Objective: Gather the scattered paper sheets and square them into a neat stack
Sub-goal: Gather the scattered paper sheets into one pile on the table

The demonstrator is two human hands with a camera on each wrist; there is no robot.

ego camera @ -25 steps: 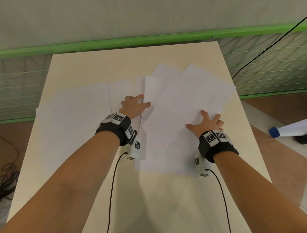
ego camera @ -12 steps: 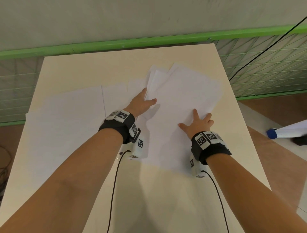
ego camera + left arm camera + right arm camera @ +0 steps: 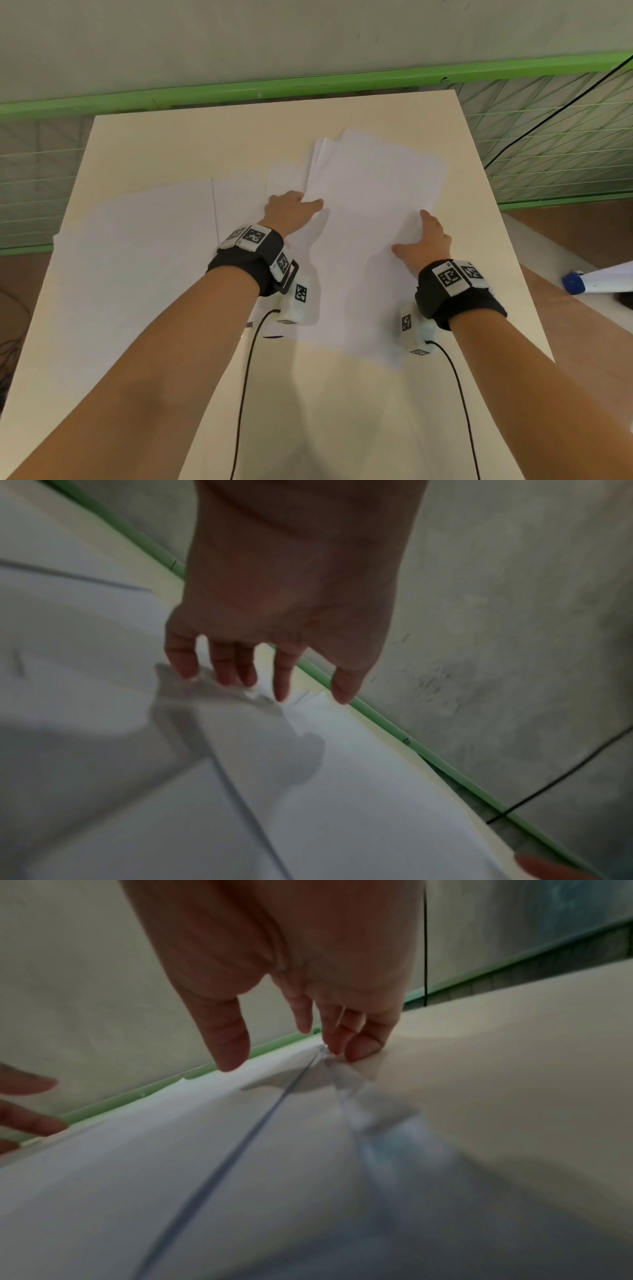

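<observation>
While the person leans over the cream table [image 3: 164, 144], the head view shows a loose pile of paper sheets [image 3: 373, 212] lying right of the table's middle, its far corners fanned out of line. More sheets [image 3: 137, 246] lie flat to the left, overlapping one another and reaching the table's left edge. The left hand [image 3: 291, 214] rests at the pile's left edge, fingers reaching forward and partly hidden under the lifted papers, thumb on top. The right hand [image 3: 423, 241] lies at the pile's right edge with its thumb spread inward over the top sheet. Both wrists carry black bands with printed markers, and thin black cables trail back toward the person. Beyond the table runs a green rail [image 3: 308, 85] against a grey wall; a white roll with a blue cap [image 3: 596, 282] lies on the floor to the right.

From the left wrist, the left hand [image 3: 284, 610] has its fingers [image 3: 181, 661] straight and slightly spread, tips down on the sheets [image 3: 308, 791], gripping nothing that I can see.

From the right wrist, the right hand [image 3: 294, 961] has its thumb out straight over the paper [image 3: 171, 1150], while the other fingers [image 3: 363, 1045] bend down and press against the pile's edge where it meets the bare table [image 3: 514, 1069]; the paper bunches there. Whether they pinch it I cannot tell.
</observation>
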